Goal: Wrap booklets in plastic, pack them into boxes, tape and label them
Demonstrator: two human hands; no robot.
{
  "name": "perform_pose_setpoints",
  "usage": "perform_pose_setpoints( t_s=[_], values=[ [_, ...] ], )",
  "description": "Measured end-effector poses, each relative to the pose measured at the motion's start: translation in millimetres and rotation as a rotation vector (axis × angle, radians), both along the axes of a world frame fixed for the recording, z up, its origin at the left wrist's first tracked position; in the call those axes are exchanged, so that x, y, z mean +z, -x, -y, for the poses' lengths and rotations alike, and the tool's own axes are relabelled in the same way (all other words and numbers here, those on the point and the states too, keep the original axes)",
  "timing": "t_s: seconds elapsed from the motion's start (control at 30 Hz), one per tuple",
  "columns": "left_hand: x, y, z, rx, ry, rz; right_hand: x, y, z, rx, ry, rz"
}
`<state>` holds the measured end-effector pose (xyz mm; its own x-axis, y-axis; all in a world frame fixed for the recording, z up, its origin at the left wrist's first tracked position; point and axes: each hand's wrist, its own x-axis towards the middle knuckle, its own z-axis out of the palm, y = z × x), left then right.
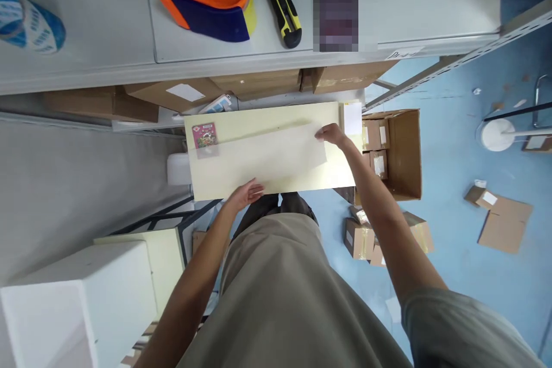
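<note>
A long, translucent whitish sheet (267, 152) lies at a slant over a pale yellow tabletop (259, 117). My right hand (332, 134) pinches the sheet's upper right corner between thumb and fingers. At the table's near edge, my left hand (248, 193) rests by the sheet's lower edge with its fingers stretched out; I cannot tell whether it touches the sheet. A small pink packet with a colourful picture (204, 135) is at the left end of the table, its lower part showing through the sheet. White paper or labels (352, 119) sit at the right end.
The grey shelf (293, 58) ahead holds a tape dispenser (215, 3), a yellow-black utility knife (281, 6) and a blue-white tape roll (32, 20). Cartons (259, 84) line the level below. At right are an open carton (407, 155) with boxes inside and flattened cardboard (505, 224) on blue floor.
</note>
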<state>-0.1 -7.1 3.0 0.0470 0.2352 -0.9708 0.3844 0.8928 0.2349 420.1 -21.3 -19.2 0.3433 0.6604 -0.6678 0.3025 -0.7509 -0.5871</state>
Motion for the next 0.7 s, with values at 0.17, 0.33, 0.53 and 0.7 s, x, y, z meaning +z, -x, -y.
perform_pose_setpoints(
  t_s=[0.17,0.33,0.53,0.7],
  values=[
    [-25.5,60,-49,-0.428,-0.541,-0.518,-39.5,32,18,-0.070,0.073,0.335],
    [-59.0,83,-72,-0.748,-0.801,-0.603,-52.1,70,27,-0.156,0.008,0.541],
    [-69.4,68,-55,-0.739,-0.886,-0.556,-66.4,170,30,0.199,-0.193,0.776],
    [-66.8,88,-82,-0.635,-0.929,-0.475,-96.7,226,38,0.289,-0.151,0.776]
  ],
)
